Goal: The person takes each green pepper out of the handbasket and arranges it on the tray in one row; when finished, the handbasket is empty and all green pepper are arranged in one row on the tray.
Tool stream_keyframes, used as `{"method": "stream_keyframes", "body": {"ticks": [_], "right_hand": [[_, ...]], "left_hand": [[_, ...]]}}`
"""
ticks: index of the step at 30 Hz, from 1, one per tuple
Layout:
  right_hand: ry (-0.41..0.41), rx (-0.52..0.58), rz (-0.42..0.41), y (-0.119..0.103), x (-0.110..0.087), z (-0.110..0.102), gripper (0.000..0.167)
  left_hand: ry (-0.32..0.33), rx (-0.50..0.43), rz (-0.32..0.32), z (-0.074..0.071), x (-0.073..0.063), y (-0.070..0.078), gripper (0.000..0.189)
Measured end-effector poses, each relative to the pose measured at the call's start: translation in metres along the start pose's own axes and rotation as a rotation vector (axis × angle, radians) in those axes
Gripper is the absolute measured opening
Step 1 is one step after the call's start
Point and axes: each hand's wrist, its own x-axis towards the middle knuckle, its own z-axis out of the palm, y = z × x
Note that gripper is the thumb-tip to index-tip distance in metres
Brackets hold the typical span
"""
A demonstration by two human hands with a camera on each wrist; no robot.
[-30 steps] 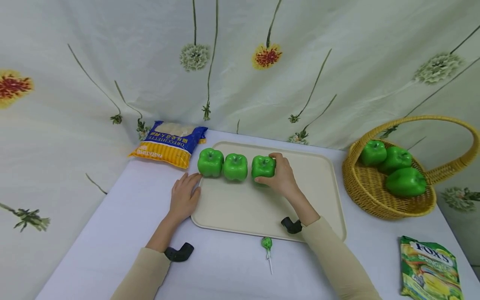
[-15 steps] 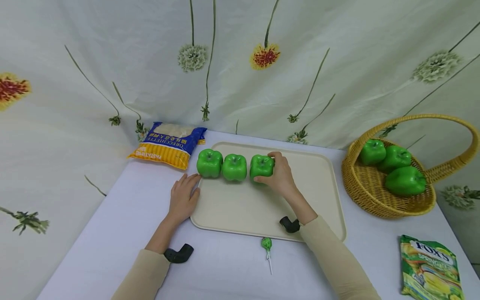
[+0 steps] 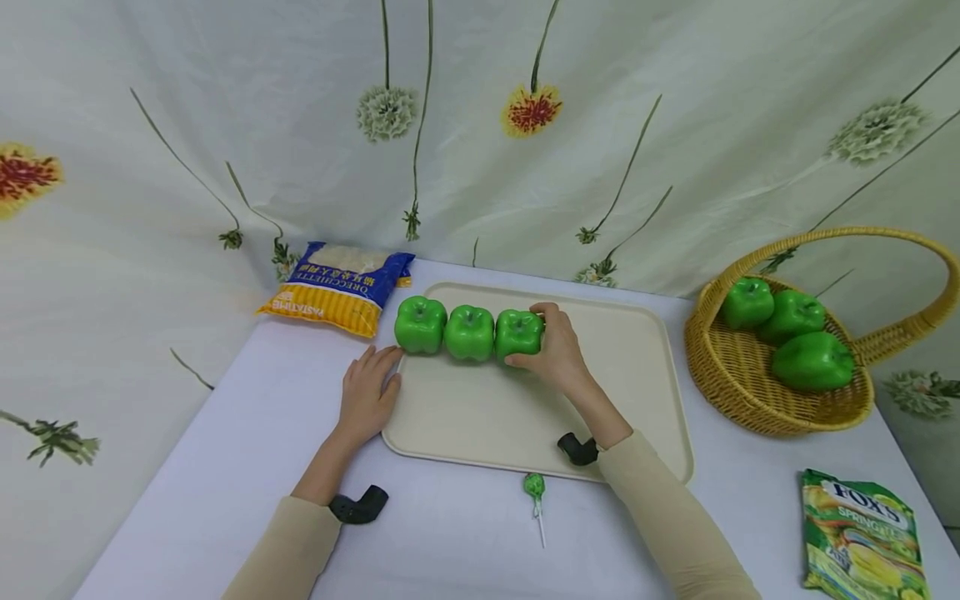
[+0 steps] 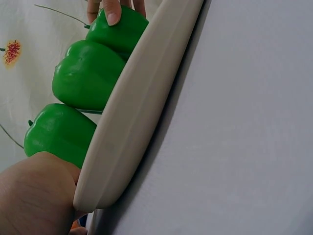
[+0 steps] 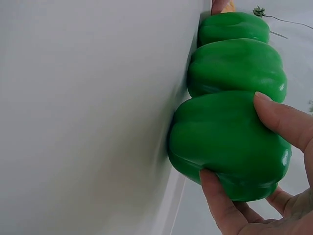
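Note:
Three green bell peppers stand in a row along the back left of a beige tray (image 3: 600, 400). My right hand (image 3: 558, 348) grips the rightmost bell pepper (image 3: 517, 333) between thumb and fingers, close beside the middle bell pepper (image 3: 469, 333). In the right wrist view the held bell pepper (image 5: 225, 142) shows the thumb on one side and fingertips on the other. The left bell pepper (image 3: 421, 325) sits at the tray's left side. My left hand (image 3: 369, 394) rests at the tray's left edge with fingers extended, near that pepper.
A wicker basket (image 3: 708, 383) with three more green bell peppers stands at the right, its tall handle arching up. A pasta bag (image 3: 337, 287) lies at the back left. A green lollipop (image 3: 535, 486) lies before the tray, and a Fox's candy bag (image 3: 862, 533) at the front right.
My right hand has slid the rightmost bell pepper left, closing the gap to the middle one. My left hand has stayed at the tray's edge.

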Motion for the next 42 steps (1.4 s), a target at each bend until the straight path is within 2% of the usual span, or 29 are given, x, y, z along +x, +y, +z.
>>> {"method": "stream_keyframes", "body": {"ticks": [8, 22, 33, 42], "right_hand": [[-0.025, -0.026, -0.021, 0.000, -0.003, -0.003, 0.095], [-0.039, -0.038, -0.086, 0.000, -0.019, -0.025, 0.090], [0.028, -0.033, -0.128, 0.016, -0.042, -0.071, 0.081], [0.133, -0.074, -0.087, 0.042, -0.066, -0.118, 0.073]], "left_hand": [[-0.007, 0.005, -0.004, 0.001, 0.001, 0.000, 0.041], [-0.008, 0.015, -0.005, 0.003, 0.001, -0.003, 0.042], [-0.007, 0.014, -0.006, 0.003, 0.003, -0.002, 0.042], [-0.022, 0.018, -0.015, 0.001, 0.002, 0.000, 0.042]]}}
